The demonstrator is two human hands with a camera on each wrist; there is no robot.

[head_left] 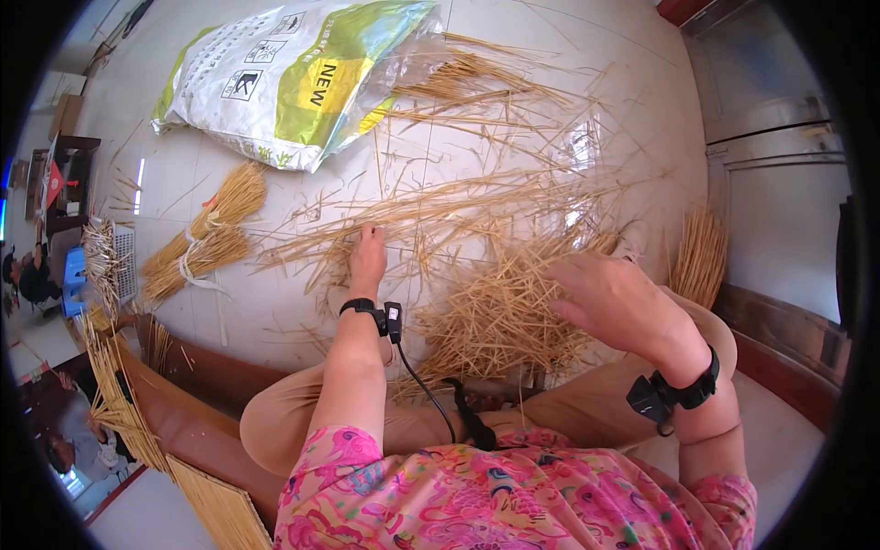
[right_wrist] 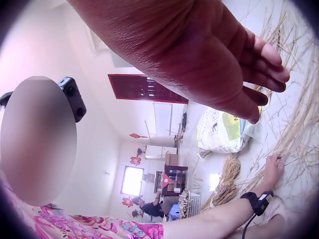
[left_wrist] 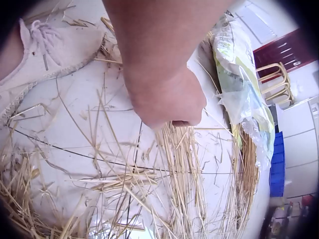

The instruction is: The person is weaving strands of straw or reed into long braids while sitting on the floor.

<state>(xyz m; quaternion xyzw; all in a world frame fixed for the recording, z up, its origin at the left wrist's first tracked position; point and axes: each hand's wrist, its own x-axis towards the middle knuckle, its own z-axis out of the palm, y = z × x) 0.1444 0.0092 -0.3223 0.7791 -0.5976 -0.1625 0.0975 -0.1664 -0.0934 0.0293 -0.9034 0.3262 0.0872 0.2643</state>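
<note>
My left hand (head_left: 368,261) is curled round a loose bundle of long straw stalks (head_left: 440,203) on the floor. In the left wrist view the stalks (left_wrist: 180,169) fan out from under the fist (left_wrist: 167,99). My right hand (head_left: 610,298) hovers over a heap of short, tangled straw (head_left: 504,316) between the legs. Its fingers (right_wrist: 266,74) are spread loosely and hold nothing in the right wrist view.
A white and green woven sack (head_left: 275,78) lies at the back with straw poking from its mouth. Tied straw bundles (head_left: 206,234) rest at left. An upright straw bundle (head_left: 698,252) leans by the metal cabinet (head_left: 793,238). A brown wooden piece (head_left: 197,394) stands beside the left knee.
</note>
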